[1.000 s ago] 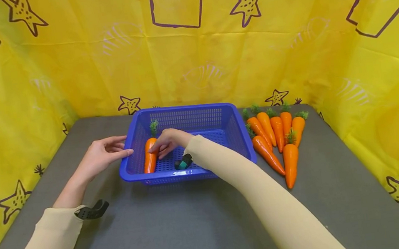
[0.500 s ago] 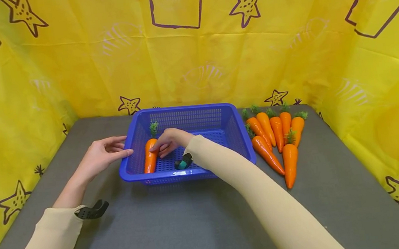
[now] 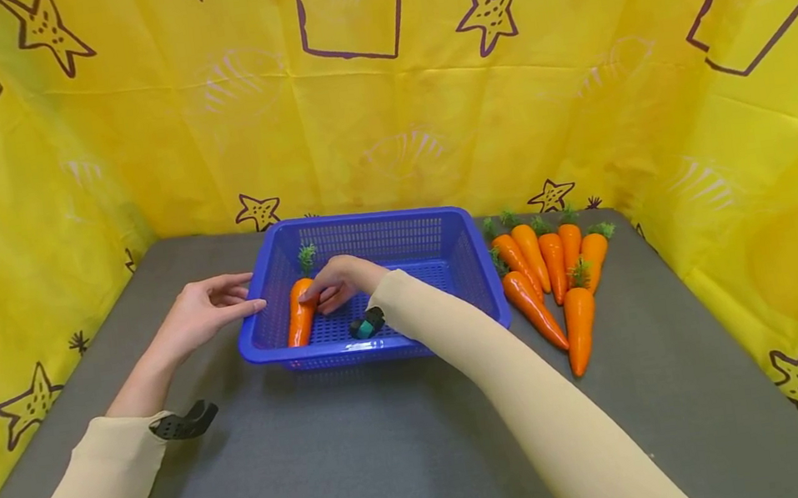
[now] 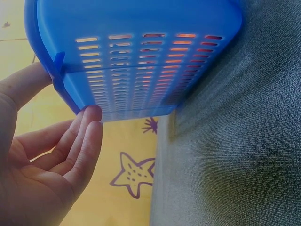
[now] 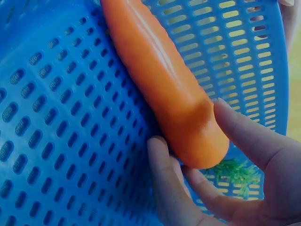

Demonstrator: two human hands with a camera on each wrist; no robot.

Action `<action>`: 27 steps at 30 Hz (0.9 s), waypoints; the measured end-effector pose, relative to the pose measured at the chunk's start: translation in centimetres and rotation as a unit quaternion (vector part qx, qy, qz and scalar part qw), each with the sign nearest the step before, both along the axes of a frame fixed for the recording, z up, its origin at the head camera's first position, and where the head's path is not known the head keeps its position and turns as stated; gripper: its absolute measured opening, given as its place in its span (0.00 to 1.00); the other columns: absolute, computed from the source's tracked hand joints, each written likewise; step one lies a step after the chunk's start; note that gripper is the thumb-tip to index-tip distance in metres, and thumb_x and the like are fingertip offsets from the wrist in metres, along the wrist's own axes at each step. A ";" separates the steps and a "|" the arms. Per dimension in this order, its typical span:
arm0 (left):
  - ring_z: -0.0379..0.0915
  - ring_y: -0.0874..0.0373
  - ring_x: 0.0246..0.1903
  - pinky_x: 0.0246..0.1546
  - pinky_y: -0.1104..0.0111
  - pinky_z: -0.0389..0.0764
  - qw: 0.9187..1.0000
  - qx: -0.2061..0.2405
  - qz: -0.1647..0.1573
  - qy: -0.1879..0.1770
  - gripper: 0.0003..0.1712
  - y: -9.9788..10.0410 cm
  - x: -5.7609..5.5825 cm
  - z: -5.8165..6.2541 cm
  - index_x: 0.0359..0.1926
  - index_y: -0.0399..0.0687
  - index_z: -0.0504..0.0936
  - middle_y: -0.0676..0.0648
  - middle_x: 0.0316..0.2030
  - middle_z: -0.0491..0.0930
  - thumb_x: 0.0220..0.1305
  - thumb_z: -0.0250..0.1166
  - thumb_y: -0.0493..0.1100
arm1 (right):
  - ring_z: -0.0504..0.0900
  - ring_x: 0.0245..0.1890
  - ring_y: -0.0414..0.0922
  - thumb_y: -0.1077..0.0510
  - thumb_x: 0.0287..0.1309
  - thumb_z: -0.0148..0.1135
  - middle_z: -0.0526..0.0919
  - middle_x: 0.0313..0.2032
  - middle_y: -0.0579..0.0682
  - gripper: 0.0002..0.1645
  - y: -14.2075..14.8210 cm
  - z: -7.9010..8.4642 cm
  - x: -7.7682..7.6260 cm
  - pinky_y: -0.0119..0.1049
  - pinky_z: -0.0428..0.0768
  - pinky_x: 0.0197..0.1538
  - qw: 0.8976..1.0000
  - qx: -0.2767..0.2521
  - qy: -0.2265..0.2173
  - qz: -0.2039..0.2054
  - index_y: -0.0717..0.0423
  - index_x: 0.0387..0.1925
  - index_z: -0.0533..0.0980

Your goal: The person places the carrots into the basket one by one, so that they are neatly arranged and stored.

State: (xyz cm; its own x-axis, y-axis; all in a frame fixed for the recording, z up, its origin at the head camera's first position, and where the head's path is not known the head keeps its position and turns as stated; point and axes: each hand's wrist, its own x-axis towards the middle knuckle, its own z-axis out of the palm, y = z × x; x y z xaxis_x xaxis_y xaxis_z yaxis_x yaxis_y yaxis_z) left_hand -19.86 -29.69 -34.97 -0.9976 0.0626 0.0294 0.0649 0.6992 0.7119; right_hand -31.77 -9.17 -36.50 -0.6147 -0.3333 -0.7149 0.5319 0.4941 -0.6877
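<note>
A blue perforated plastic basket (image 3: 396,339) stands on the grey table. In it, along the left wall, lies an orange carrot (image 3: 299,317) with its green leafy top toward the back. My right hand (image 3: 341,280) reaches into the basket and grips the carrot's thick end, thumb on one side and fingers on the other, as the right wrist view of the carrot (image 5: 164,75) shows. At the basket's left rim is my left hand (image 3: 199,313), its thumb and fingertips pinching the edge. From outside, the left wrist view shows orange through the slots of the basket wall (image 4: 127,23).
Several more carrots (image 3: 582,326) lie in a group on the table (image 3: 323,478), close to the basket's right side, leafy ends mostly toward the back. A yellow cloth (image 3: 367,118) printed with starfish encloses the back and both sides. Each wrist wears a dark strap (image 3: 185,421).
</note>
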 end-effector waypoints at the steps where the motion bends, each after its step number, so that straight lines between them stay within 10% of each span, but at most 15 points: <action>1: 0.78 0.50 0.41 0.37 0.75 0.80 1.000 0.000 0.000 0.000 0.43 0.0 0.0 0.0 0.62 0.42 0.72 0.40 0.44 0.81 0.52 0.67 0.65 | 0.83 0.42 0.53 0.61 0.50 0.70 0.80 0.47 0.61 0.28 0.1 0.1 0.1 0.41 0.83 0.47 1.000 0.001 0.005 0.001 0.66 0.52 0.72; 10: 0.78 0.50 0.41 0.36 0.76 0.79 1.000 0.003 -0.007 0.002 0.43 -0.1 0.0 0.0 0.62 0.42 0.72 0.40 0.44 0.81 0.53 0.67 0.64 | 0.77 0.56 0.57 0.60 0.52 0.69 0.75 0.56 0.66 0.42 0.9 1.7 0.9 0.46 0.78 0.57 0.997 -0.020 0.071 0.023 0.65 0.63 0.58; 27: 0.78 0.50 0.41 0.36 0.77 0.79 1.000 -0.002 -0.003 0.004 0.42 0.0 0.2 0.1 0.62 0.42 0.72 0.40 0.44 0.81 0.53 0.66 0.64 | 0.74 0.59 0.57 0.55 0.56 0.67 0.76 0.57 0.64 0.31 5.3 6.2 1.0 0.49 0.72 0.62 0.989 -0.077 0.113 0.063 0.65 0.58 0.70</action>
State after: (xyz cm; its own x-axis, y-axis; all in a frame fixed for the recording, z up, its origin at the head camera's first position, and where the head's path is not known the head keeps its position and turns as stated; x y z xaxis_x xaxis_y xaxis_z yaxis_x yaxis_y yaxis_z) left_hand -19.69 -29.68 -34.83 -0.9969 0.0687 0.0379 0.0753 0.7014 0.7088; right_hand -30.78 -3.89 -30.30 -0.6992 -0.5119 -0.4991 0.2975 0.4265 -0.8542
